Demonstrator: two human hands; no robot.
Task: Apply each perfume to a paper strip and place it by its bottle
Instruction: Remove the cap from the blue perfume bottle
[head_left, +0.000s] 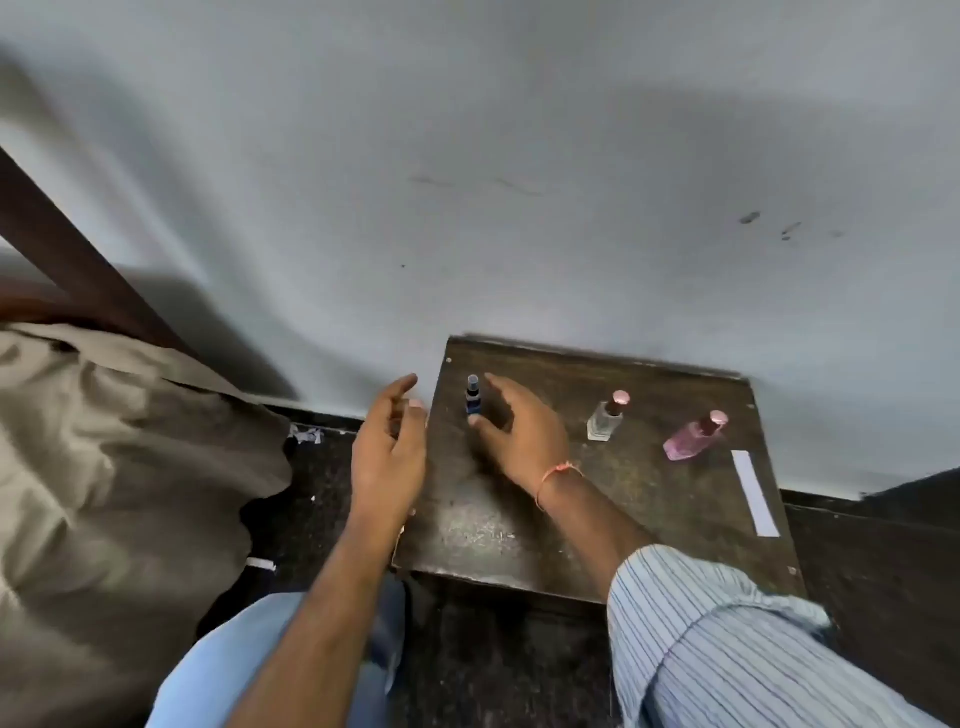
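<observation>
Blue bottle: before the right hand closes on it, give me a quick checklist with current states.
1. Blue bottle upright on the table: ok.
2. Right hand open around it, thumb near the base: ok; actual contact cannot tell.
3. Left hand free to help: it looks empty, hanging open over the table's left edge, but blur makes this cannot tell.
4. Paper strip ready: not ok for this bottle; the only strip on the table lies at the far right edge, near the pink bottle.
5. Clear bottle out of the way: ok, it stands apart to the right.
6. Blue bottle's cap off: cannot tell.
</observation>
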